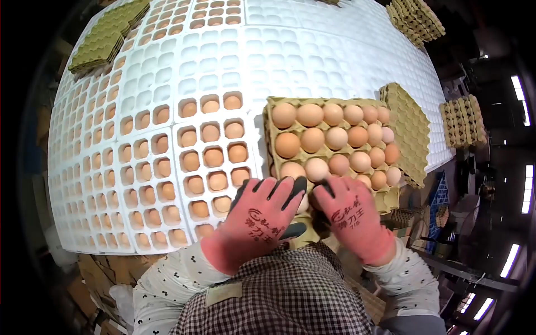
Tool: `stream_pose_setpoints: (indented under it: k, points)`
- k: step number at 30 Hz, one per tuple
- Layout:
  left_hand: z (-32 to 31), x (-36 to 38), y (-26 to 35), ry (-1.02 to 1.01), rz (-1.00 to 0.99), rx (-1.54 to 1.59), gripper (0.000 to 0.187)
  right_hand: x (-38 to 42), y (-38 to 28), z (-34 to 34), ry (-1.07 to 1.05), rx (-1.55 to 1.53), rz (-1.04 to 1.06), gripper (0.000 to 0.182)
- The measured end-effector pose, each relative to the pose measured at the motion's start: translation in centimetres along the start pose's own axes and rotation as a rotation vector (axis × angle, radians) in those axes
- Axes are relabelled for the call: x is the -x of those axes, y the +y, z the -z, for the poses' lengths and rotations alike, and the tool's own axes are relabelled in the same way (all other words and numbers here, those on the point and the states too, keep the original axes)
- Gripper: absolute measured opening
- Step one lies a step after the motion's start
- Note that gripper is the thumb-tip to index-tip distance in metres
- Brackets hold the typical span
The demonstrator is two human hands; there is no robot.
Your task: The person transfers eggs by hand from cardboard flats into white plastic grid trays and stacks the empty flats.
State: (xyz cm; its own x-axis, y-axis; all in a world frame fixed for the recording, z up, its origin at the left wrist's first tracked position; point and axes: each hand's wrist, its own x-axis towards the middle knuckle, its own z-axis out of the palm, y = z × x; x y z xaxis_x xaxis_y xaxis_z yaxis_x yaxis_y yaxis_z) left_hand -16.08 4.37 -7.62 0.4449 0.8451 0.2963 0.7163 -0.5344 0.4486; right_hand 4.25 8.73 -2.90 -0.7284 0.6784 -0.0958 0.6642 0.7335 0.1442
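Observation:
A pulp egg tray (270,120) holds rows of brown eggs (336,138) directly in front of me. My left hand (261,218), in a red and black rubber-coated glove, curls over the tray's near left corner. Part of an egg (303,205) shows between its fingers and thumb. My right hand (353,215), gloved alike, bends its fingers down into the near rows, and its fingertips and whatever they grip are hidden. Left of the tray, a white foam tray (211,118) has eggs sunk in square cells.
More white foam trays (301,61) cover the table, many cells without eggs. Pulp trays (407,131) lie against the egg tray's right side. Other pulp tray stacks stand at the far left (106,39), far right (416,21) and right (463,120). Cardboard (111,273) lies below the table edge.

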Motion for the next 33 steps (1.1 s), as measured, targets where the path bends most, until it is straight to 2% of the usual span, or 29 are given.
stream_pose_setpoints:
  k: [2,4,5,6,8,9,10,12,13,14,16,19,20,23,24,26,27,28,30,32,33]
  points:
    - [-1.3,-0.2,1.1,0.023,-0.008,-0.025,0.042,2.0,1.7,0.3,0.078,-0.294,-0.033,0.032]
    - [-1.2,-0.2,1.9,0.024,0.068,0.056,0.037,5.7,4.8,0.3,0.251,-1.185,-0.415,0.047]
    - [-1.0,0.0,1.7,0.081,0.153,0.205,0.037,7.2,6.2,0.7,0.360,-1.474,-0.580,0.058]
    - [-0.9,-0.1,1.7,0.139,0.237,0.353,0.036,9.1,8.6,0.4,0.352,-1.470,-0.581,0.056]
    - [-1.0,-0.9,2.9,0.404,0.574,1.112,0.040,11.9,13.2,-0.6,0.336,-1.464,-0.584,0.052]
    - [-0.9,-1.9,3.0,0.428,0.550,1.237,0.044,12.2,13.9,-0.6,0.259,-1.231,-0.599,0.050]
    - [-1.5,-2.5,3.2,0.345,0.503,0.976,0.047,12.1,14.4,-0.4,0.180,-1.000,-0.604,0.048]
    - [-2.6,-4.3,4.5,0.185,0.360,0.403,0.052,12.0,15.1,-2.1,0.125,-0.403,-0.464,0.062]
    - [-1.8,-6.4,7.1,0.000,0.342,0.145,0.055,11.6,15.5,-2.8,0.117,-0.371,-0.427,0.062]
    - [-3.5,-7.6,8.3,0.005,0.240,-0.114,0.056,11.3,16.0,-3.1,0.112,-0.335,-0.391,0.063]
    - [-5.8,-7.9,9.3,0.014,0.281,-0.200,0.055,11.4,16.6,-3.2,0.204,-0.407,-0.373,0.059]
    - [-4.8,-8.0,8.5,0.038,0.165,0.021,0.051,10.9,16.0,-2.3,0.261,-0.474,-0.252,0.057]
    - [-4.8,-8.2,8.7,0.032,0.160,-0.043,0.049,10.7,15.2,-2.1,0.262,-0.490,-0.210,0.057]
    - [-5.6,-9.5,9.3,0.091,0.153,-0.263,0.038,9.8,13.0,-2.7,0.203,-0.237,-0.225,0.051]
    - [-5.7,-10.1,10.1,0.013,0.173,-0.315,0.037,9.5,13.0,-3.8,0.225,-0.163,-0.225,0.051]
    - [-5.6,-11.5,11.7,-0.131,0.214,-0.406,0.035,9.6,14.1,-3.7,0.268,-0.500,-0.261,0.055]
    - [-7.3,-11.6,11.5,-0.051,0.156,-0.505,0.036,9.9,15.1,-3.5,0.283,-0.658,-0.280,0.057]
    - [-7.8,-11.9,11.0,-0.035,0.098,-0.457,0.054,10.3,15.7,-4.4,0.381,-0.988,-0.338,0.061]
    - [-6.5,-12.3,10.2,0.013,0.109,-0.188,0.043,10.1,15.5,-2.4,0.336,-1.728,-0.569,0.055]
    - [-5.5,-11.0,8.7,0.071,0.293,0.221,0.049,10.2,15.1,-1.8,0.379,-1.630,-0.485,0.054]
    - [-4.6,-10.1,7.6,0.111,0.329,0.722,0.054,9.8,14.7,-1.9,0.358,-1.695,-0.530,0.055]
